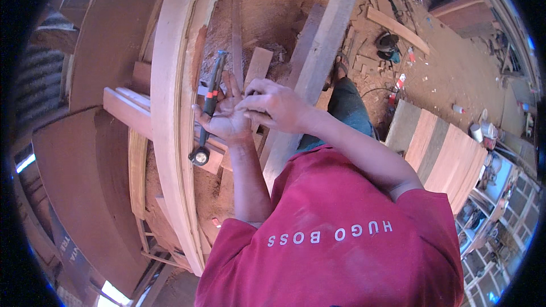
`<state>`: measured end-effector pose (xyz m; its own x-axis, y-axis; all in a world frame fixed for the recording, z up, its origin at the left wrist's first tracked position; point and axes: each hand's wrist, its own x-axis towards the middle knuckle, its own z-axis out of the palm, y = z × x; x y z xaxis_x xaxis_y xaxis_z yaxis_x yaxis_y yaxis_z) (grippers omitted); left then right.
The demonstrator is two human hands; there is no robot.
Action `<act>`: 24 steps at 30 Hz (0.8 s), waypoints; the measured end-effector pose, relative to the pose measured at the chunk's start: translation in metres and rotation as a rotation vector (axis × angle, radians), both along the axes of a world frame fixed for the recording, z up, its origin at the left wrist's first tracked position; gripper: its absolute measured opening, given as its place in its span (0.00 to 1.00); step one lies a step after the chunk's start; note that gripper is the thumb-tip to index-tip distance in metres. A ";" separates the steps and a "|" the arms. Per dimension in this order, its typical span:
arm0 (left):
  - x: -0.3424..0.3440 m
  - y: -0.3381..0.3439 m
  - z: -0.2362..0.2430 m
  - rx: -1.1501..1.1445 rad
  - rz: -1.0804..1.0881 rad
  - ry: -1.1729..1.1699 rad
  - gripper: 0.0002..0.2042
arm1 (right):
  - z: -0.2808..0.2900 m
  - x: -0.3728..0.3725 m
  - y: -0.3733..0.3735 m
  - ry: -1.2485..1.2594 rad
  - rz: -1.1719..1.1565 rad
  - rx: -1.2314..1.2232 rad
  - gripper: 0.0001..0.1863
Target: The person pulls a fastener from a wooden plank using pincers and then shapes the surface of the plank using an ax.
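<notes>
My left hand [228, 120] is turned palm up, its fingers stretched out. A hammer [210, 98] with a dark handle and red-orange bands is tucked behind its thumb. The hammer's round, pale-faced head [199, 156] hangs below the hand, beside a long plank. Over the left palm, my right hand [278, 105] is closed in a pinch, fingertips touching or nearly touching the palm. Whatever lies in the palm or between those fingertips is too small to make out.
Long pale planks [169, 79] stand at left, crossed by a shorter board [126, 112]. A long beam [324, 51] runs to the right of my hands. Striped boards [438, 150] lie at right. Offcuts and sawdust [267, 0] cover the ground ahead.
</notes>
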<state>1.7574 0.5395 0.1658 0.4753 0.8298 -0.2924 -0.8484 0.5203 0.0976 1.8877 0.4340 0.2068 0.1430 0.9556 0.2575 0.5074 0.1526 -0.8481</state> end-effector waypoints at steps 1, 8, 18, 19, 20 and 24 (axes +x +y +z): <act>-0.002 -0.004 0.003 0.062 -0.003 0.071 0.31 | 0.002 -0.007 0.003 -0.035 0.060 0.003 0.14; -0.005 -0.024 0.027 0.273 0.018 0.248 0.36 | -0.004 -0.037 0.009 -0.166 0.081 -0.053 0.13; -0.024 -0.035 0.016 0.184 0.043 0.276 0.16 | 0.005 -0.037 0.016 -0.300 0.066 -0.189 0.12; -0.031 -0.034 0.010 0.210 0.080 0.276 0.15 | 0.012 -0.028 0.023 -0.254 0.028 -0.234 0.12; -0.040 -0.031 -0.004 0.237 0.117 0.276 0.14 | 0.017 -0.019 0.031 -0.207 -0.010 -0.279 0.12; -0.065 -0.031 -0.010 0.346 0.123 0.380 0.12 | 0.012 0.012 0.055 -0.081 -0.223 0.035 0.16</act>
<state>1.6927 0.5083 0.1560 0.2817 0.9514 -0.1246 -0.7727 0.3019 0.5584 1.8996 0.4892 0.2188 0.3271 0.8931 0.3089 0.5984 0.0572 -0.7992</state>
